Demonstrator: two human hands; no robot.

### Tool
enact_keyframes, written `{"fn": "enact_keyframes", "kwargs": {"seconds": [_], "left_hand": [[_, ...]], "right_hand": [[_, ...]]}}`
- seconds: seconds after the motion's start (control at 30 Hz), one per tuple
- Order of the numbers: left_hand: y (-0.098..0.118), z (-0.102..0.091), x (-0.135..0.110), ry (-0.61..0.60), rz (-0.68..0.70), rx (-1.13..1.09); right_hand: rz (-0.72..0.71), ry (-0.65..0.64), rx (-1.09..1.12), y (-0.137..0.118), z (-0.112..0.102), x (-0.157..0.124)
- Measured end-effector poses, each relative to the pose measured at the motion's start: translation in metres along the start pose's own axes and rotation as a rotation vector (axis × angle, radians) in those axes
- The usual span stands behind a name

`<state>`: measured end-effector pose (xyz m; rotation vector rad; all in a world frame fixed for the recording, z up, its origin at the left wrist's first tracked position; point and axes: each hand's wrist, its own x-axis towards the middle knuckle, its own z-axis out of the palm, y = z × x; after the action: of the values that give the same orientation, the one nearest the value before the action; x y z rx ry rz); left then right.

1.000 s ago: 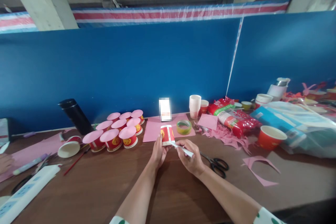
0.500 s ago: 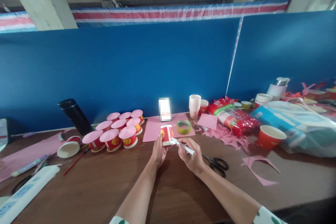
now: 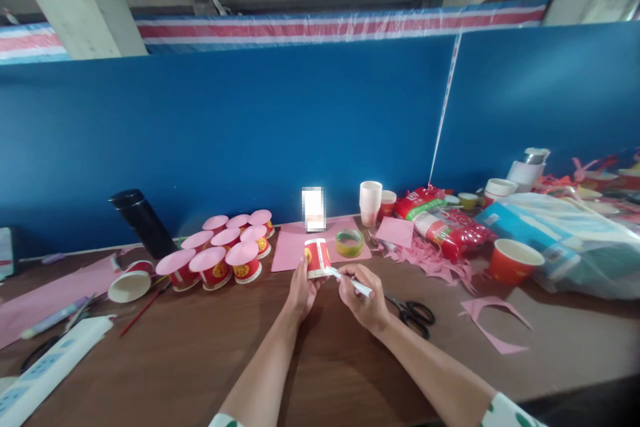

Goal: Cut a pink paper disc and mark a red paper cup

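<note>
My left hand [image 3: 301, 285] is closed round a red paper cup [image 3: 317, 255], which is upside down above the table's middle. The cup has a yellow emblem and a white vertical stripe. In my right hand [image 3: 364, 295], between thumb and fingers, is a slim white pen-like tool [image 3: 356, 281]. Its tip reaches the cup's lower right rim; whether it touches cannot be made out. Black-handled scissors [image 3: 417, 315] lie just right of my right hand. Behind the cup are a pink paper sheet [image 3: 289, 247] and a roll of yellow-green tape [image 3: 349, 244].
Several upturned red cups topped with pink discs [image 3: 243, 262] stand at left, near a black bottle [image 3: 143, 223] and a tipped cup [image 3: 131, 282]. At right are pink paper scraps [image 3: 440, 260], a red plastic package [image 3: 445, 223], an orange cup [image 3: 515, 261] and a plastic bag [image 3: 570, 247].
The cup in my left hand looks slightly turned, and the white tool's tip has shifted a little to the left. Both hands stay almost in place.
</note>
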<state>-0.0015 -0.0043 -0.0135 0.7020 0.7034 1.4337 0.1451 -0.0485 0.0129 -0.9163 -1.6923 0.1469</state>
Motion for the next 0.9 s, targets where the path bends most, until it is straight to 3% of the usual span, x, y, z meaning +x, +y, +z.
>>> {"fn": "enact_keyframes", "kwargs": {"seconds": [0.1,0.3,0.57,0.77,0.9], "left_hand": [[-0.0012,-0.0015,0.0011,0.001,0.001,-0.006],[-0.0010,-0.0009,0.0019,0.022,-0.006,-0.017],[-0.0030,-0.0045,0.0029,0.005,0.017,-0.025],[0.0002,-0.0007,0.0020,0.032,-0.003,-0.034],[0.0019,0.0012,0.0013,0.044,-0.002,-0.030]], "right_hand": [[-0.003,-0.030,0.000,0.0002,0.0018,-0.0009],[0.040,0.040,0.000,0.0025,0.0007,-0.0003],[0.006,-0.037,-0.013,0.0011,0.0023,-0.0011],[0.061,0.042,-0.013,0.0047,0.0012,-0.0014],[0.042,0.017,0.008,0.0026,0.0004,-0.0014]]}}
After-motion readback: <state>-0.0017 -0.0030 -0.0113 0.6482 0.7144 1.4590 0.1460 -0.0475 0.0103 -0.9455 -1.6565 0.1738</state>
